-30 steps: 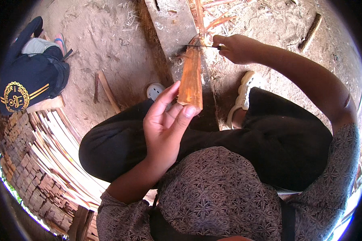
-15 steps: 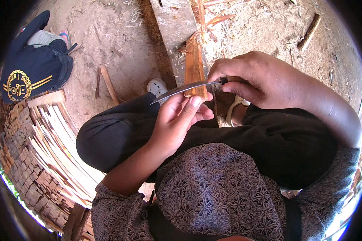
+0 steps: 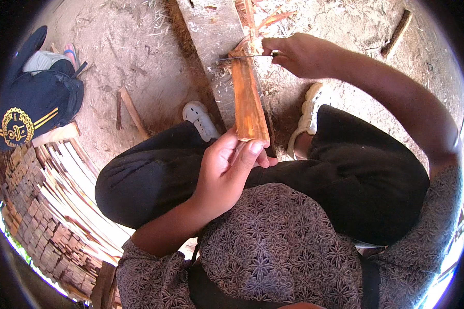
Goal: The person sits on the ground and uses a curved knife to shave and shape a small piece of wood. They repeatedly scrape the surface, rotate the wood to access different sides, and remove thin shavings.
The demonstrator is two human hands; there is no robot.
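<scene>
A reddish-brown piece of wood (image 3: 249,103) slants away from me over a board, its near end gripped between the thumb and fingers of my left hand (image 3: 231,170). My right hand (image 3: 300,55) is closed round the handle of a knife (image 3: 252,56). The thin blade points left and lies across the far part of the wood. Torn, splintered strips (image 3: 251,23) stick out beyond the wood's far end. Most of the knife's handle is hidden in my right fist.
Under the work lies a long grey board (image 3: 211,31) on a dirt floor strewn with shavings. At left, another person in a dark jacket (image 3: 41,103) is near stacked wood strips (image 3: 77,185). A short stick (image 3: 397,33) lies far right. My feet in white clogs (image 3: 201,121) flank the board.
My right hand has carried the knife away from me, from the wood's near end to its far part. My left hand keeps its hold, slightly nearer my body.
</scene>
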